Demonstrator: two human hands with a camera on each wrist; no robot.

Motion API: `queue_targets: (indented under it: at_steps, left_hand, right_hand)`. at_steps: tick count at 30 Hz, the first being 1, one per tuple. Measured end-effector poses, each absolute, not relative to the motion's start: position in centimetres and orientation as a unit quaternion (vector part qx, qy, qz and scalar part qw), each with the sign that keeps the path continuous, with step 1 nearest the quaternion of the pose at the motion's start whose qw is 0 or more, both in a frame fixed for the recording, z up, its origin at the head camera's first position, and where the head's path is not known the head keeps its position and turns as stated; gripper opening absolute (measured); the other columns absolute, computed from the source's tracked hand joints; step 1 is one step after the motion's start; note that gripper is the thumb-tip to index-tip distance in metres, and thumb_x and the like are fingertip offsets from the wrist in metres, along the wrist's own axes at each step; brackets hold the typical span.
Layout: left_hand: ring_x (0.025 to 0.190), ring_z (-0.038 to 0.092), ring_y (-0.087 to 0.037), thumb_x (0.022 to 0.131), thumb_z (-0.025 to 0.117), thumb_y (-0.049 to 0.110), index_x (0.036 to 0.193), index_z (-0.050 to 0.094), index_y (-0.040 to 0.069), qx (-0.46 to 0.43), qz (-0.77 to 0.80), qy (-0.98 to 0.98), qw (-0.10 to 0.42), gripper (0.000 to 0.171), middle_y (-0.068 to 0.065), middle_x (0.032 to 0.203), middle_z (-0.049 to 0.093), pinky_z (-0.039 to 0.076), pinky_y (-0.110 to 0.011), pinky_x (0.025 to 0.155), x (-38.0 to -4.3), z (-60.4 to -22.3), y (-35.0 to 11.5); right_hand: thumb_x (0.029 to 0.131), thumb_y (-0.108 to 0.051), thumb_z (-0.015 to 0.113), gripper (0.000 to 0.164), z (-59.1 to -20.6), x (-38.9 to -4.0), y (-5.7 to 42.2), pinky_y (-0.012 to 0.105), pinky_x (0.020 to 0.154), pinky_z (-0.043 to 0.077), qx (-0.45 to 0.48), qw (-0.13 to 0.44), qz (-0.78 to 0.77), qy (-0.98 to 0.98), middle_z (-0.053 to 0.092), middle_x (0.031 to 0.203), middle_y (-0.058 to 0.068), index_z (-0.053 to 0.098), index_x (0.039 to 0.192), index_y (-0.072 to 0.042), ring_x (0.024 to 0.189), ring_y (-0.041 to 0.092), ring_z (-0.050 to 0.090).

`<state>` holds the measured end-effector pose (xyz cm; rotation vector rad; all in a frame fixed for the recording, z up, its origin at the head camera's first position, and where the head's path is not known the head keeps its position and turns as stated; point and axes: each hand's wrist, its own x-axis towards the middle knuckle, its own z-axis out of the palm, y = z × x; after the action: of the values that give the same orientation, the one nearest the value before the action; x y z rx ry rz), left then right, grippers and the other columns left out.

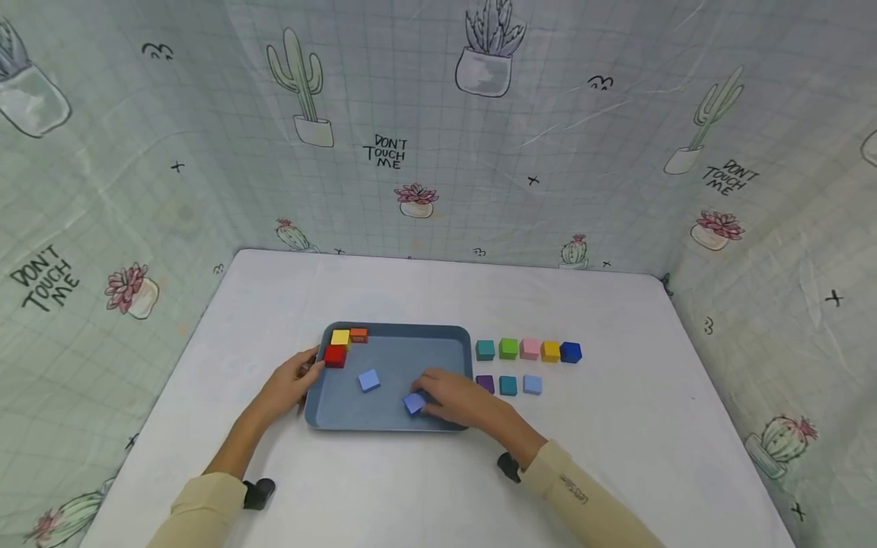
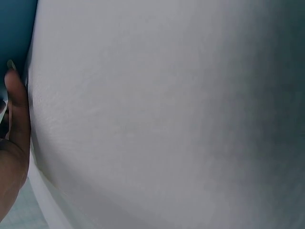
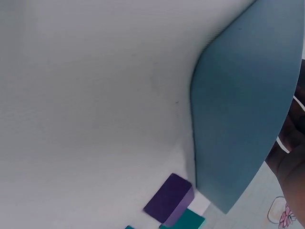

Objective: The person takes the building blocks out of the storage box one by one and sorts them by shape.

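Note:
A blue-grey tray (image 1: 411, 350) lies on the table. My left hand (image 1: 284, 387) grips its left edge, thumb at the rim; in the left wrist view, part of that hand (image 2: 16, 119) shows beside the tray. Over the tray's front right part, my right hand (image 1: 455, 396) pinches a light blue block (image 1: 413, 403) between thumb and fingers. Another light blue block (image 1: 368, 380) sits alone left of it. In the back left corner, a red block (image 1: 335, 356), a yellow block (image 1: 340, 337) and an orange block (image 1: 359, 336) stand close together.
Right of the tray, a back row runs from a teal block (image 1: 485, 350) through green, pink and yellow to a dark blue block (image 1: 571, 352). In front are a purple block (image 1: 485, 383), another teal block (image 1: 508, 386) and a light blue one. Patterned cloth (image 1: 438, 152) surrounds the white table (image 1: 411, 487).

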<state>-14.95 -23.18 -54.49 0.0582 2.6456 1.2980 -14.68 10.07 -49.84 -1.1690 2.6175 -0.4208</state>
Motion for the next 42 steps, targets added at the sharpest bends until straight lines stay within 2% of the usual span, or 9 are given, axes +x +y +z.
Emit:
queue_targets:
  at_steps: [28,42]
  left_hand:
    - [0.078,0.052,-0.024,0.097,0.049,0.034,0.143,0.034,-0.001,0.021,0.437,0.894,0.096,0.059,-0.019,0.112,0.054,0.049,-0.031,0.057,-14.9,-54.7,-23.3]
    - [0.084,0.052,-0.025,0.098,0.048,0.035,0.143,0.034,-0.003,0.023,0.438,0.894,0.094,0.061,-0.022,0.118,0.053,0.049,-0.031,0.058,-15.1,-54.7,-23.3]
  right_hand:
    - [0.089,-0.022,0.066,0.035,-49.4,-15.2,13.0,0.019,0.083,0.045,-0.373,0.111,-0.179,0.904,0.056,0.112,-0.004,0.058,0.122,-0.014,0.096,0.003,0.053]
    - [0.087,-0.021,0.068,0.036,-48.8,-15.4,14.0,0.022,0.083,0.046,-0.339,0.112,-0.186,0.916,0.057,0.111,-0.001,0.060,0.121,-0.013,0.098,0.009,0.055]
